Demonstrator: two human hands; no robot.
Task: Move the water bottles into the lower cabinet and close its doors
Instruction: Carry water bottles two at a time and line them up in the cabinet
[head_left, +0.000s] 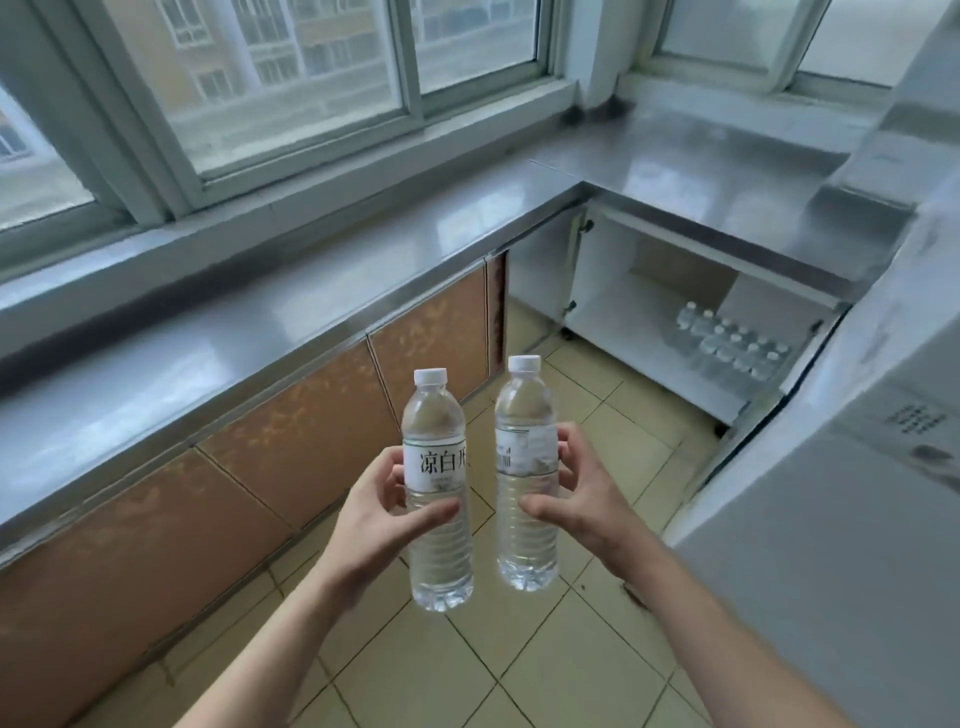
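Stainless-steel surface (322, 291) runs in an L beneath a bank of aluminium-framed windows (291, 78) as a person stands on the pale tiled floor (467, 670) with a bottle in each grip. Left hand (379, 514) is clamped round the middle of the left water bottle (439, 488), thumb across the front just under its white label with printed characters, fingers behind; right hand (571, 493) is clamped in the same way on the right water bottle (525, 478), thumb low on the ribbed body and fingertips at the label edge. Both bottles are clear, thin-walled plastic with ridged lower halves, petal-shaped bases and white screw caps, full or nearly so, held upright and close together but apart, in the air well short of the lower cabinet (649, 332). That cabinet, white-lined and smooth inside, stands open in the corner under the steel top, with a block of stored bottles (732, 343) already standing in rows toward its right side; its doors are hard to make out, though hinges show on the left frame. Orange-patterned cabinet fronts (291, 426) along the window run are shut. Judging by this, the carrying step is under way: the next move calls for stepping forward, stooping, and setting both bottles down on the bare cabinet floor beside the rows, with the doors left to close afterwards.
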